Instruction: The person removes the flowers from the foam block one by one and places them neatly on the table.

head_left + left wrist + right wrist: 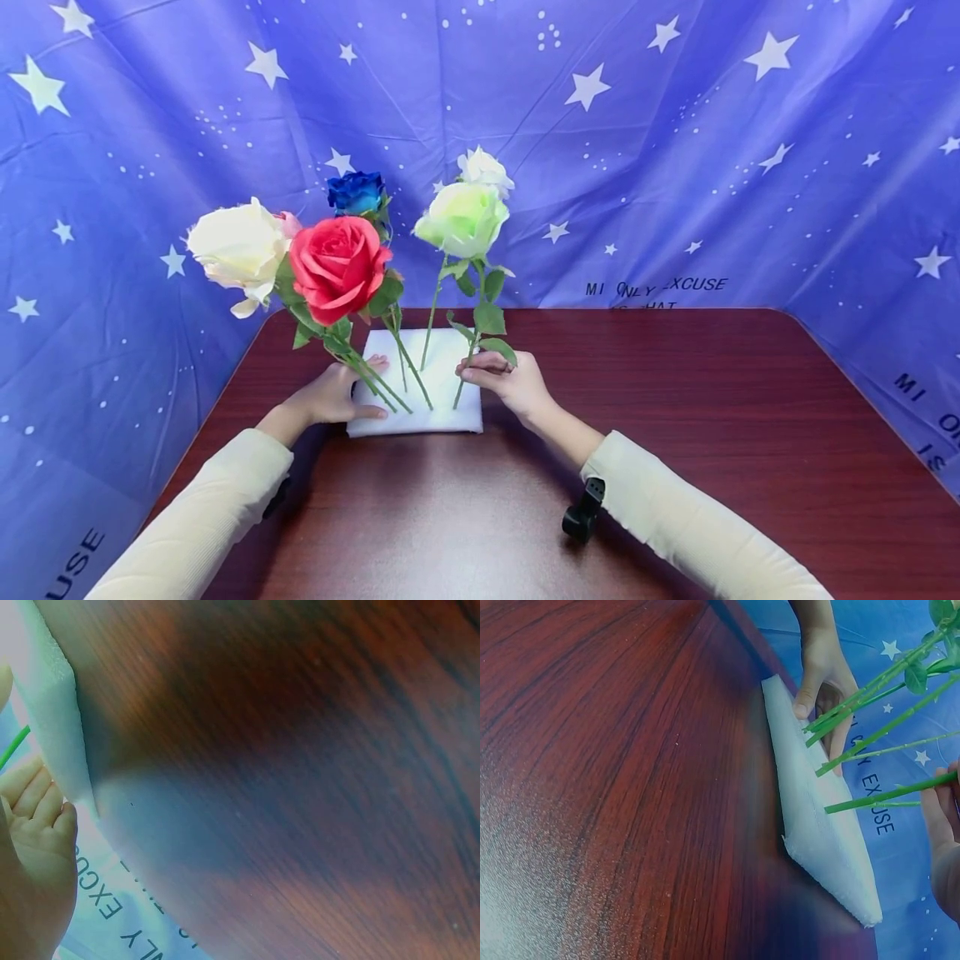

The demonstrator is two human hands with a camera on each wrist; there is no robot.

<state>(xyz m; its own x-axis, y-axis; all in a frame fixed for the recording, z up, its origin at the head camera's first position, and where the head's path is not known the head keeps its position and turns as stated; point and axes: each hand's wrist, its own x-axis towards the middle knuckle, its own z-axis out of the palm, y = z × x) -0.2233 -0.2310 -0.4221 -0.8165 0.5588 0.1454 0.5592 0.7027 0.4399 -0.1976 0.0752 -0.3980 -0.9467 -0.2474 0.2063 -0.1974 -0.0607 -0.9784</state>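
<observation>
A white foam block (450,333) lies on the table with several artificial roses standing in it. My left hand (330,396) rests on the block's left edge, thumb and fingers spread apart; its palm side shows in the left wrist view. With thumb and fingertips my right hand (517,383) pinches the stem of a pale green rose (465,221), whose lower end meets the foam near its right side. A red rose (341,267), a cream rose (236,246) and a blue rose (356,193) lean over the left hand. Behind the green one stands a white rose (486,169).
The dark red wooden table (675,417) extends to both sides and in front of the block. A blue curtain (675,167) with white stars and lettering hangs around its back and sides. A pink bloom (288,223) is mostly hidden behind the cream rose.
</observation>
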